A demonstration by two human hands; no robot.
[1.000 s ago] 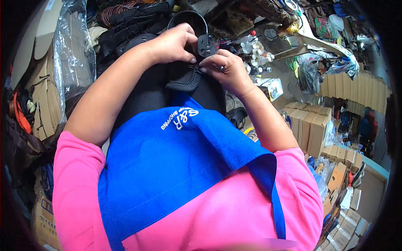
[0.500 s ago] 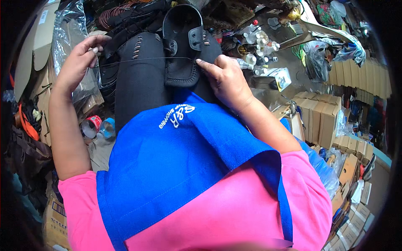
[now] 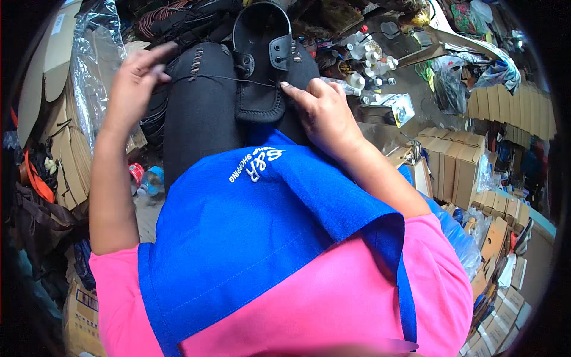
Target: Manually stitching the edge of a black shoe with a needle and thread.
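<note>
On my black-trousered thighs lies a black shoe, with stitching round its near end and two eyelet tabs facing each other. My right hand grips the shoe's right edge, its pointing fingertip at the stitched rim and the other fingers curled; anything under them is hidden. A thin dark thread runs from that fingertip leftward across the shoe and my left thigh. At the thread's other end my left hand is raised, slightly blurred, thumb and fingers closed on it.
Several bottles stand beyond my right knee. Stacked cardboard boxes are at the right. Clear plastic sheeting and flat cardboard lie to the left, with plastic bottles beside my left thigh.
My left hand has moved to the right and slightly up, and the thread has gone from nearly straight to slightly curved. My right hand stays at the shoe's edge.
</note>
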